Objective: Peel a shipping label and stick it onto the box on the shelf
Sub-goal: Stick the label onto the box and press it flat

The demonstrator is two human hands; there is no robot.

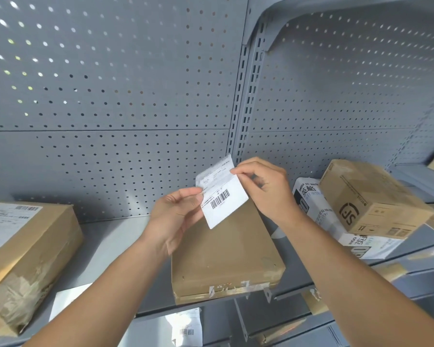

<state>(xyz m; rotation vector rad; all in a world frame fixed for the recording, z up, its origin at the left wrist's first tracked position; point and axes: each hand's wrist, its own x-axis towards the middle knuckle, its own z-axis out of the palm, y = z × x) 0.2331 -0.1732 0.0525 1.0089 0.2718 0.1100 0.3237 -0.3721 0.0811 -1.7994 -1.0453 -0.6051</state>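
Left hand [178,211], right hand [268,189]: label [226,204] (part-peeled)

White barcoded shipping label [223,202] partly peeled, tilted, held above flat brown box [226,256] on grey shelf [115,246]

A parcel storeroom: grey pegboard-backed shelf [110,236], a labelled carton [30,246] left of its slotted upright [247,101], courier-printed carton [368,199] right.

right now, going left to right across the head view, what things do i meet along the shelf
labelled box → left hand → label → right hand → white pack → SF box
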